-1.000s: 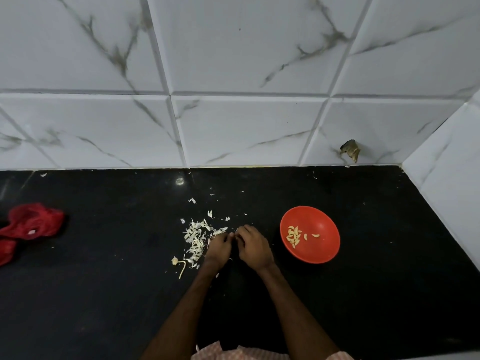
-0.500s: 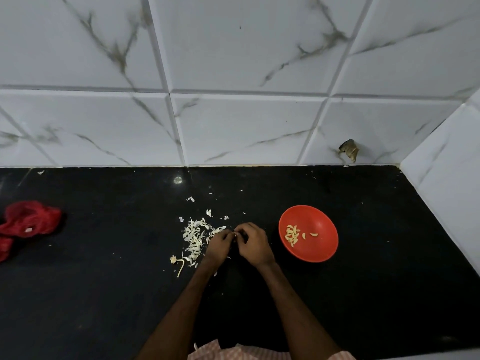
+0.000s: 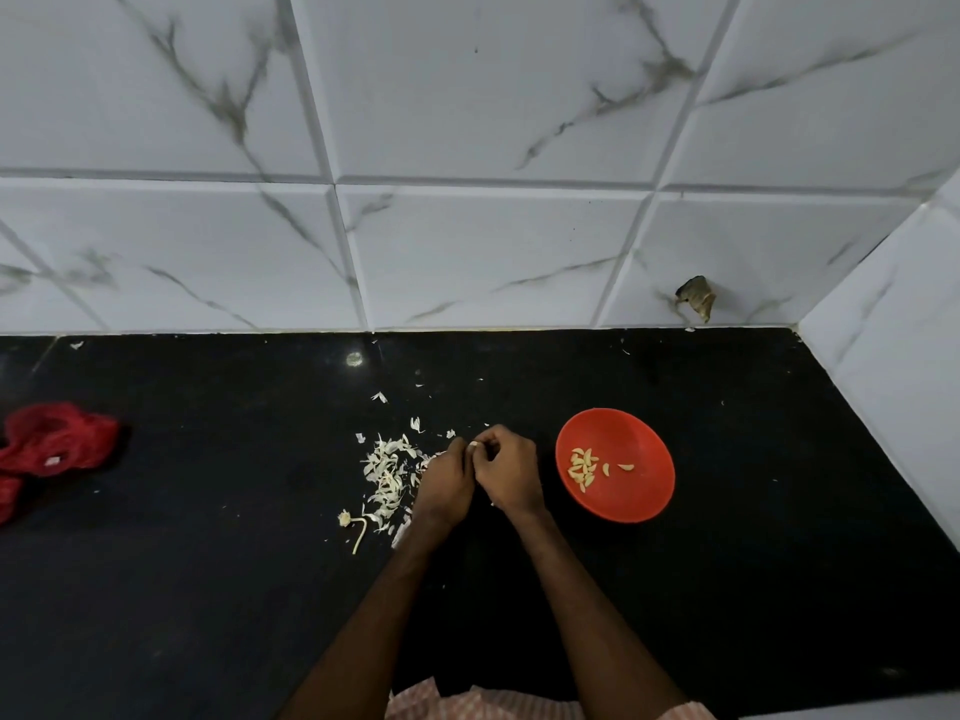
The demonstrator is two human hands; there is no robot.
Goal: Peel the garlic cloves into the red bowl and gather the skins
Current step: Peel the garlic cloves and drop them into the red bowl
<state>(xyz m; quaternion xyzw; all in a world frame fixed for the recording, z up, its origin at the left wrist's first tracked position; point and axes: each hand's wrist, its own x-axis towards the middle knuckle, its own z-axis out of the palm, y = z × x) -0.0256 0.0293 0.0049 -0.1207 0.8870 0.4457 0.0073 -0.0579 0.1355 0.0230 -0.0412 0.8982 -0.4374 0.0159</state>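
My left hand [image 3: 442,485] and my right hand [image 3: 508,472] meet over the black counter [image 3: 208,589], fingertips pinching a small garlic clove [image 3: 472,445] between them; only a pale sliver of it shows. A heap of white garlic skins [image 3: 387,472] lies just left of my left hand, with a dry stem [image 3: 356,527] at its near edge. The red bowl [image 3: 636,433] stands to the right of my right hand, a hand's width away, and holds several peeled cloves [image 3: 583,467].
A crumpled red cloth [image 3: 52,444] lies at the counter's far left. White marble-patterned wall tiles [image 3: 467,252] close the back, and a tiled side wall [image 3: 893,366] bounds the right. A dark chip [image 3: 696,297] marks the back wall. Stray skin flakes dot the counter.
Both hands have stayed together by the skin pile, working the clove; the fingers shifted slightly. The bowl and its cloves have not moved.
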